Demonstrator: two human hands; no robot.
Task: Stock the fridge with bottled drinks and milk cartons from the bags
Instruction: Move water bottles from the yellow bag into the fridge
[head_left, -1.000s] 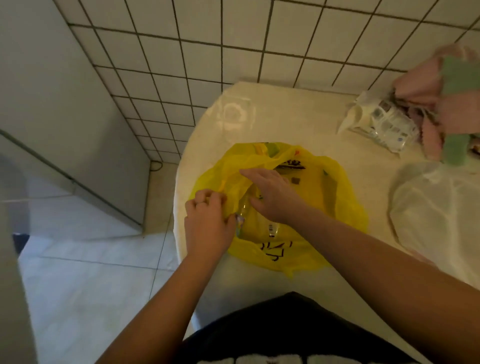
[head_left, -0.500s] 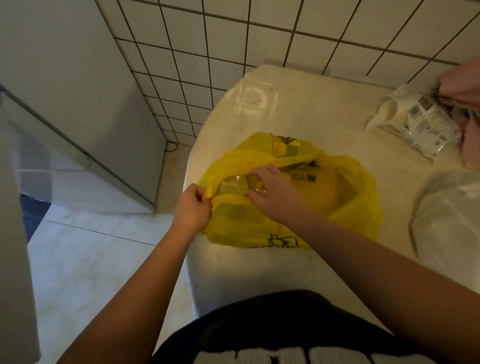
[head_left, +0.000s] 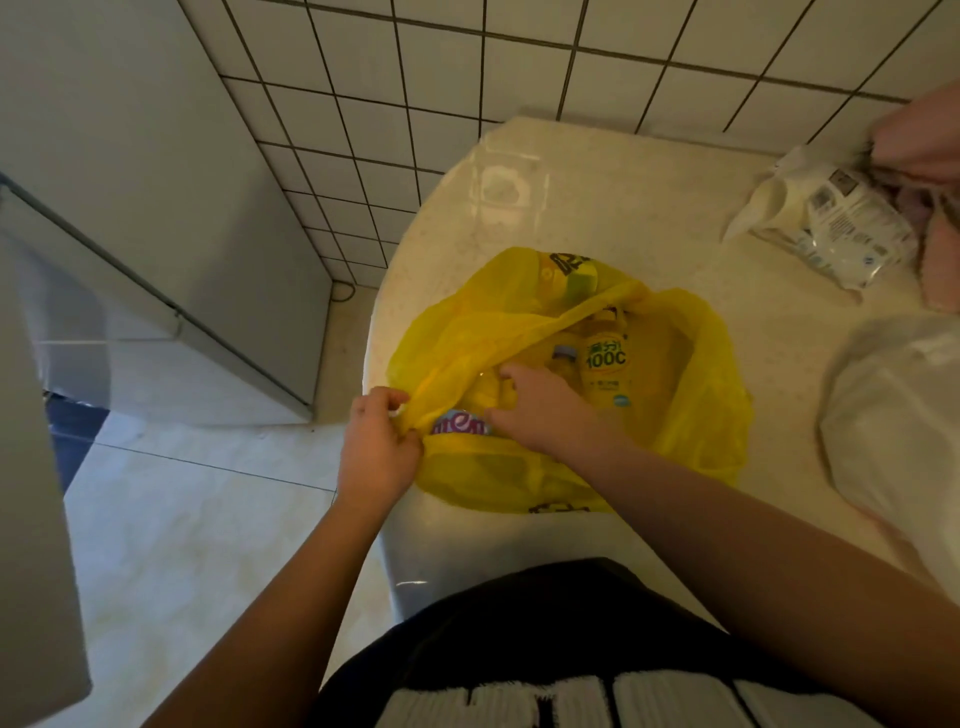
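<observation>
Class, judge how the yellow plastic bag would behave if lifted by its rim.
Probably floppy: the yellow bag bunches where the left hand pinches its rim. Likely heavy and saggy: bottles lie inside, like the yellow-labelled bottle.

A pale stone counter (head_left: 597, 218) meets a white tiled wall (head_left: 467, 67) at the far side, with crumpled printed plastic packaging (head_left: 836, 218) and pink cloth (head_left: 930, 140) far right.

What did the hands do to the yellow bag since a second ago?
The left hand pulled open the yellow bag, and the right hand slid inside. Now a yellow bottle and a pink-labelled bottle show. The bag stayed on the table; the white bag didn't move.
</observation>
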